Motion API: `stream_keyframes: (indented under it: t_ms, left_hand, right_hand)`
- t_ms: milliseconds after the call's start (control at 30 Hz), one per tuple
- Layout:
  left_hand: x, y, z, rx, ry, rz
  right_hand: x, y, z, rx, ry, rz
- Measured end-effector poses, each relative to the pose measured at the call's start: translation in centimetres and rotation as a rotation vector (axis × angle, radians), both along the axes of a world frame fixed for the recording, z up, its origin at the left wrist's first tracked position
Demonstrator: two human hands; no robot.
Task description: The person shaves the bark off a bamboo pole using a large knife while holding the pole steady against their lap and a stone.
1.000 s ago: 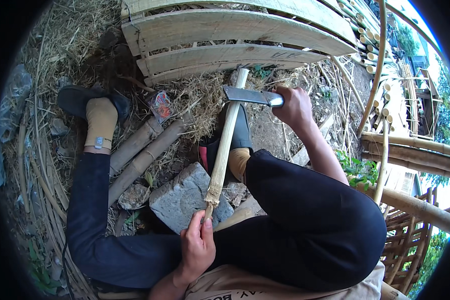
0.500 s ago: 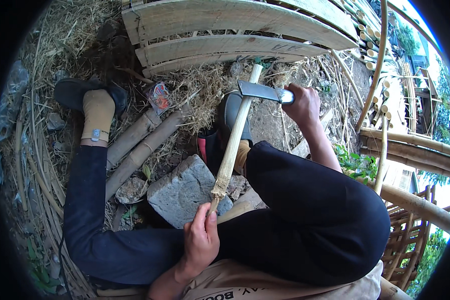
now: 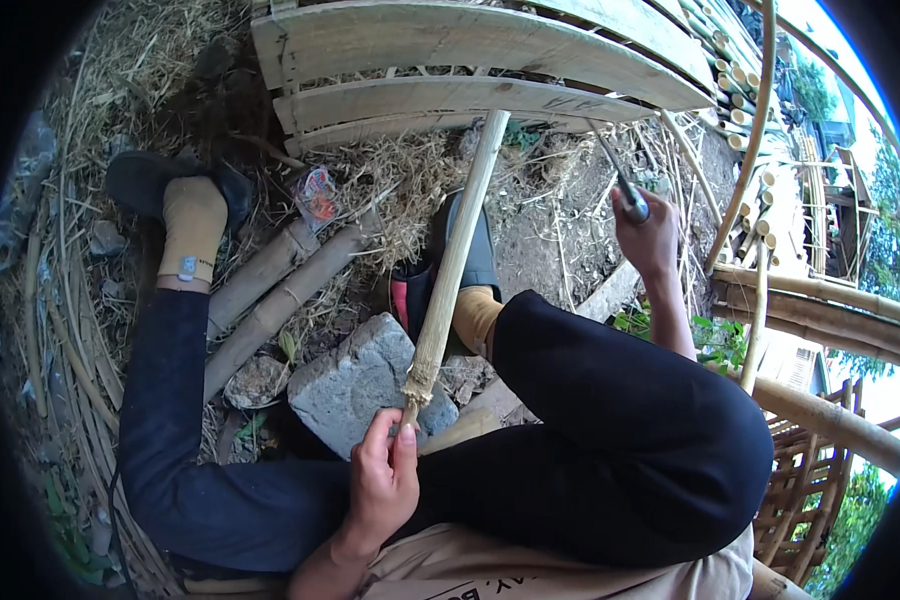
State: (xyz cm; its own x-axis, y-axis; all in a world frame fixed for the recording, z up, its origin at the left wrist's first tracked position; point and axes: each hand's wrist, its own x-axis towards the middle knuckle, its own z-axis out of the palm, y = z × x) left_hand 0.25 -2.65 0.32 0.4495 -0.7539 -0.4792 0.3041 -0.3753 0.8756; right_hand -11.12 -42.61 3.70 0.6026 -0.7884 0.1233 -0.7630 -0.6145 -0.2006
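My left hand (image 3: pixel 385 480) pinches the thin near end of a pale wooden stick (image 3: pixel 454 265). The stick slants up and away from me, with a rough, knobby collar just beyond my fingers. My right hand (image 3: pixel 650 235), off to the stick's right, is closed round the handle of a broad-bladed chopping knife (image 3: pixel 622 180). Its blade appears almost edge-on, pointing up and left, apart from the stick. Below the stick's near part lies a grey stone block (image 3: pixel 345 385).
Beyond the stick stands a slatted wooden crate (image 3: pixel 450 45). Two thick bamboo poles (image 3: pixel 270 305) lie left of the stone, near a crumpled red wrapper (image 3: pixel 317 196). My bent right leg (image 3: pixel 630 430) is close at right. Bamboo rails (image 3: pixel 830 410) run farther right.
My right hand has moved right and slightly down, taking the knife off the stick and turning its blade edge-on. The stick and my left hand have shifted slightly left.
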Motion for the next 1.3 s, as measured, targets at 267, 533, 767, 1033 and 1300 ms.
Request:
stream_keyframes:
  t_ms: [267, 533, 767, 1033, 1300]
  left_hand:
    - [0.1, -0.4, -0.3, -0.006, 0.168, 0.000]
    - [-0.1, -0.7, 0.6, 0.049, -0.178, -0.050]
    - [-0.4, -0.3, 1.3, 0.018, -0.264, -0.014]
    - [-0.6, -0.7, 0.9, 0.019, -0.133, -0.046]
    - [-0.7, -0.9, 1.0, 0.012, -0.098, -0.060]
  right_hand:
    - [4.8, 2.8, -1.9, 0.116, 0.164, 0.244]
    - [5.6, 2.1, -0.6, 0.054, 0.278, 0.226]
    - [6.1, 2.0, -1.6, 0.022, 0.245, 0.245]
    - [4.1, 0.6, -3.1, -0.115, 0.224, 0.155]
    - [2.8, -0.4, -2.8, -0.146, 0.208, 0.076]
